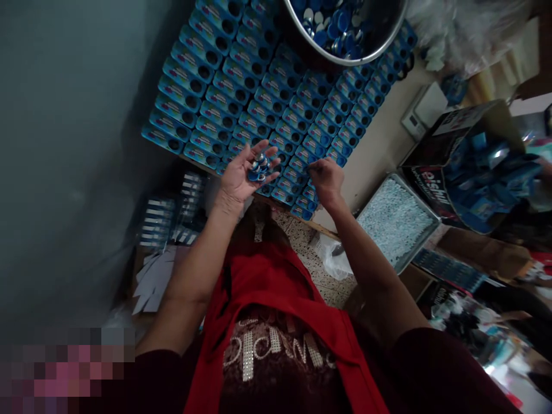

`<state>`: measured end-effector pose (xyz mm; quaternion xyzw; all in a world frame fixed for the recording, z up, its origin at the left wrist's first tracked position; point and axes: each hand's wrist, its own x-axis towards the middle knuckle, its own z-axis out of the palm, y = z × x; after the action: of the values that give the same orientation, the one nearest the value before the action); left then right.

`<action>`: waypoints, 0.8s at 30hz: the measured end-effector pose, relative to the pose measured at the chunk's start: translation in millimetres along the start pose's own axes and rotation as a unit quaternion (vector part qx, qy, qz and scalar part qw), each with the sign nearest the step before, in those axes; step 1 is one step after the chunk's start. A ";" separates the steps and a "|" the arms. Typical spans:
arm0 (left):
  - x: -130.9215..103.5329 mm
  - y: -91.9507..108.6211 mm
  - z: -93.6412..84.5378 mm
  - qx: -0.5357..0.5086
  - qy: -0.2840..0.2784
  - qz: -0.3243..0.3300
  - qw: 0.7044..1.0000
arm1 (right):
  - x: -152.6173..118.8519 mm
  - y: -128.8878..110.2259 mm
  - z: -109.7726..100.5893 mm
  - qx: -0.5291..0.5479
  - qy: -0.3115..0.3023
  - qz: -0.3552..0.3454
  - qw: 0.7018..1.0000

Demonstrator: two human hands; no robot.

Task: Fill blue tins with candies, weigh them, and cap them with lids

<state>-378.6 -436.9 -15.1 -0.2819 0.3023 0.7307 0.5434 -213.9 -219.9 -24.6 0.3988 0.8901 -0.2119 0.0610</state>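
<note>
My left hand (241, 175) is palm up with its fingers apart, and several small round blue caps (260, 168) with silvery sides rest in it. Over the near right rows of small blue boxes (282, 141), my right hand (328, 181) pinches a small blue cap (310, 168), mostly covered by the fingers. The boxes lie in slanting rows on the table, with colourful printing and a dark round hole at one end. In a few boxes near my right hand, a blue disc fills the hole.
A metal bowl (366, 59) of blue and white caps stands on the far boxes. To the right are a tray of pale granules (394, 221), an open carton (431, 190) of blue packs and a white scale (425, 109). A grey wall (77, 115) borders the left.
</note>
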 end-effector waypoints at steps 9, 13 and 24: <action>22.9 -29.9 10.2 -0.005 -0.043 -0.099 0.994 | 62.1 24.3 12.1 -0.025 -0.039 -0.009 0.999; 23.6 -30.5 7.6 0.003 -0.047 -0.117 0.992 | 44.5 0.9 -8.0 -0.030 -0.056 -0.023 0.998; 50.2 -55.6 -11.5 0.051 0.002 -0.136 0.989 | -3.1 -49.3 -9.5 0.003 -0.153 -0.224 0.962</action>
<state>-336.6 -401.5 -67.4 -0.2936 0.2989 0.6329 0.6510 -247.5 -247.1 1.0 0.1519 0.9362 -0.2815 0.1458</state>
